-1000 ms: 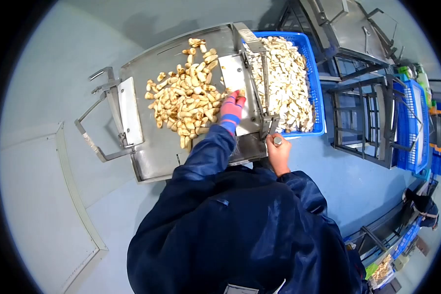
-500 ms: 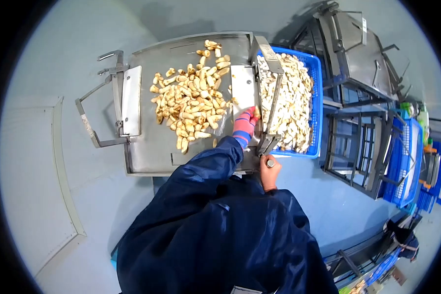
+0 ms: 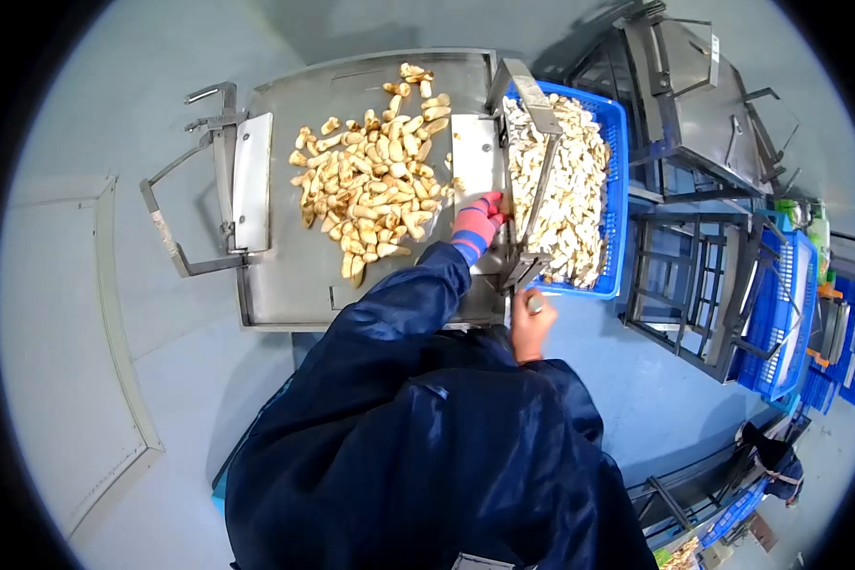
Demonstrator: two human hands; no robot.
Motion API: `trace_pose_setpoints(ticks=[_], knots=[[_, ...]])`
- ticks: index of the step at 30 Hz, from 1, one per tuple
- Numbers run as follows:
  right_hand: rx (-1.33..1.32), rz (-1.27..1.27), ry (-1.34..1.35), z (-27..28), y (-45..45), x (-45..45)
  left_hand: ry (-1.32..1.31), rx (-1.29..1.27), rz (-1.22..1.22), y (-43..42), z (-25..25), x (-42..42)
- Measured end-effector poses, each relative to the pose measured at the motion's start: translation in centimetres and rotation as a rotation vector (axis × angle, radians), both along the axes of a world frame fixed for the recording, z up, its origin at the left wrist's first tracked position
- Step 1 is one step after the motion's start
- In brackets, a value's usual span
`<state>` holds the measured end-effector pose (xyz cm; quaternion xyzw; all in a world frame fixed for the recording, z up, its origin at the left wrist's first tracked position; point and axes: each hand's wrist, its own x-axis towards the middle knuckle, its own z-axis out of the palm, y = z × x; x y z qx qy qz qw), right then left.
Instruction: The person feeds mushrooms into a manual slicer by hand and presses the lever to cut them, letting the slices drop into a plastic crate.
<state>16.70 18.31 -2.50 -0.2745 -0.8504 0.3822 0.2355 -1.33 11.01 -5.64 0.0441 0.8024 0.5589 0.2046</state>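
My left hand (image 3: 477, 226), in a pink and blue striped glove, lies on the white board (image 3: 477, 152) at the right of a metal table. Its fingers are closed on a mushroom (image 3: 505, 203), mostly hidden, close beside the cutter blade (image 3: 542, 190). My bare right hand (image 3: 530, 331) is wrapped round the handle (image 3: 536, 304) at the cutter's near end. A heap of whole pale-brown mushrooms (image 3: 375, 185) lies left of the board. Right of the blade, a blue basket (image 3: 617, 190) holds many cut mushroom pieces (image 3: 570, 190).
A second cutter (image 3: 220, 180) with a white board stands at the table's left edge (image 3: 247, 304). Metal frames (image 3: 693, 275) and another metal table (image 3: 703, 104) stand on the right, with stacked blue baskets (image 3: 779, 323) beyond. A person (image 3: 779, 465) is at the lower right.
The view has shifted slightly. My right hand and the handle have moved a little to the right. My left hand stays by the blade, its fingers slightly shifted.
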Motion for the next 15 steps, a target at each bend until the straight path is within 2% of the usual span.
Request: trace_pose_setpoints(ticks=[1,3,4,6,7,11,13,15], knots=[[0.004,0.004,-0.026,-1.5,0.4,0.4,-0.062,0.021,-0.009,0.0,0.3,-0.4],[0.012,0.012,-0.078,-4.3,1.2,1.1,-0.005,0.041,-0.028,0.2,-1.4,-0.9],[0.026,0.036,-0.041,0.1,0.7,-0.3,0.005,0.093,-0.004,0.5,-3.3,-1.1],[-0.108,0.030,-0.043,4.6,0.0,-1.4,0.003,0.238,0.012,0.5,-5.2,-0.8],[-0.174,0.024,-0.044,6.9,-0.4,-2.0,-0.006,0.187,-0.013,0.5,-4.6,-0.9],[0.121,0.034,-0.054,-2.7,0.9,0.8,-0.090,0.102,-0.083,-0.3,0.3,-1.6],[0.072,0.025,-0.038,-0.1,0.5,0.0,-0.112,0.069,-0.121,-0.4,0.1,-1.7],[-0.154,0.029,-0.005,5.3,-0.3,-1.5,-0.117,0.242,-0.049,0.1,-0.9,-1.2]])
